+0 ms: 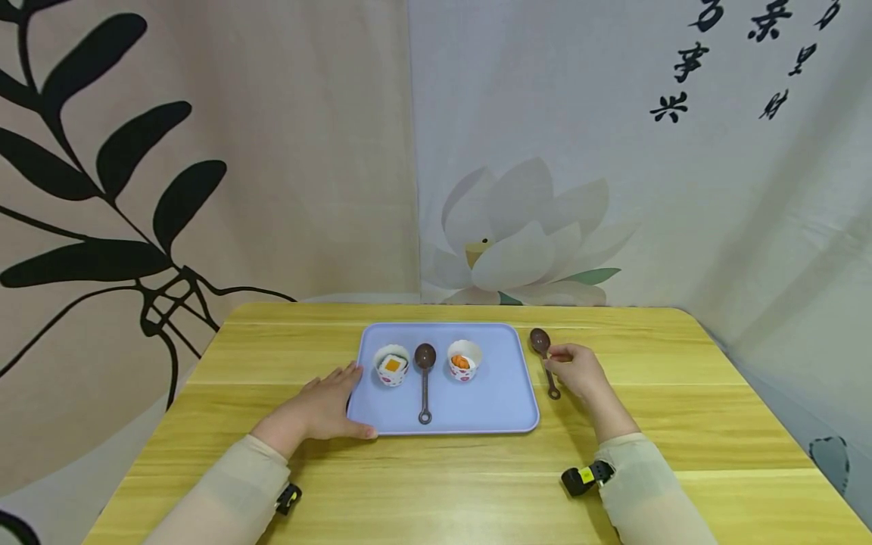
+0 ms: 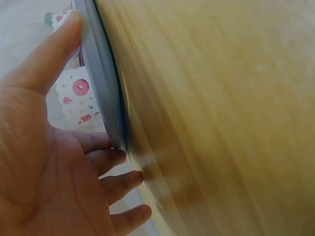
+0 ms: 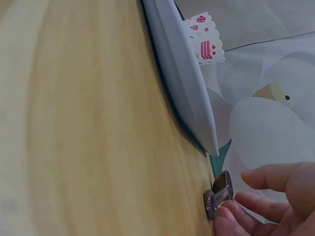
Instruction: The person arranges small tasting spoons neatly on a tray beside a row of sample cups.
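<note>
A light blue tray lies on the wooden table. My left hand spreads around its near left corner, thumb by the front rim and fingers along the left side. On the tray stand a patterned paper cup with a white piece topped by an orange square, and another cup with small orange pieces. Between them lies a brown spoon. Right of the tray is a second brown spoon. My right hand is at its handle, with thumb and fingers parted in the right wrist view.
The yellow wooden table extends around the tray. Behind it hangs a curtain with dark leaves, a lotus and black characters. Black straps with cameras sit on my wrists.
</note>
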The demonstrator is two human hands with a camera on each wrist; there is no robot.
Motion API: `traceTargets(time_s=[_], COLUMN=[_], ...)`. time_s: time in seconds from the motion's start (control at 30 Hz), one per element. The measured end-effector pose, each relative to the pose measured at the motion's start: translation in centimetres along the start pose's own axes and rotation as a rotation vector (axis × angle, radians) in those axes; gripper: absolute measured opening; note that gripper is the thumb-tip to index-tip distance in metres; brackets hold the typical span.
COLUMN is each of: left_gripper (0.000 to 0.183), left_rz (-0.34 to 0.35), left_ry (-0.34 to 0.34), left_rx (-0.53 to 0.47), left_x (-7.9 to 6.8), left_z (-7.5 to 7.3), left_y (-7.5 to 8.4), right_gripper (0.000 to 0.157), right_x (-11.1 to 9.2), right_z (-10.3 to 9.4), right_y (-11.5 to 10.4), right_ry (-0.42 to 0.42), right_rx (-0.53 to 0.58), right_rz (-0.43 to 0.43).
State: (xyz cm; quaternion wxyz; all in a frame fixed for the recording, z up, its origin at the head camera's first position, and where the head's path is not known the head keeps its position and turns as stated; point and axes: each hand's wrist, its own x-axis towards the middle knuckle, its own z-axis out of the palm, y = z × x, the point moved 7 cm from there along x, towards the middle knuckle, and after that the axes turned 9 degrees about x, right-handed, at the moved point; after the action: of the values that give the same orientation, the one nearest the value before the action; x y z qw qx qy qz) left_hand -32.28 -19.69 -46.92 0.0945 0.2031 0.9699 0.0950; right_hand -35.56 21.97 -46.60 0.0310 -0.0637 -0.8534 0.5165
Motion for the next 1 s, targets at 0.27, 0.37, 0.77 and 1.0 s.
traceTargets(time_s=[0.27,0.37,0.77,1.0], left_gripper=[0.122,0.122,0.122,0.123], left_rz=[-0.001,-0.005,-0.009,-0.004], left_ry=[-0.001,-0.003,0.001,0.006], left_rx=[-0.003,-0.006,-0.01,-0.005], left_x=[0.05,0.02,-0.14,-0.1], left_z=[-0.02,-0.03,-0.08,-0.03], left_y=[0.02,0.01,0.06,0.09], right_gripper=[0.035,0.036,0.035,0.036], right_x=[0.17,0.26,0.64,0.73], right_z=[0.19,0.27,0.54,0.64], right_y=[0.41,0.52,0.62,0.62], right_ry=[0.0,-0.008,-0.023,-0.034], right_rx=[0.018,0.01,0.013,-0.008], right_rz=[0.037,0.043,0.038,0.037])
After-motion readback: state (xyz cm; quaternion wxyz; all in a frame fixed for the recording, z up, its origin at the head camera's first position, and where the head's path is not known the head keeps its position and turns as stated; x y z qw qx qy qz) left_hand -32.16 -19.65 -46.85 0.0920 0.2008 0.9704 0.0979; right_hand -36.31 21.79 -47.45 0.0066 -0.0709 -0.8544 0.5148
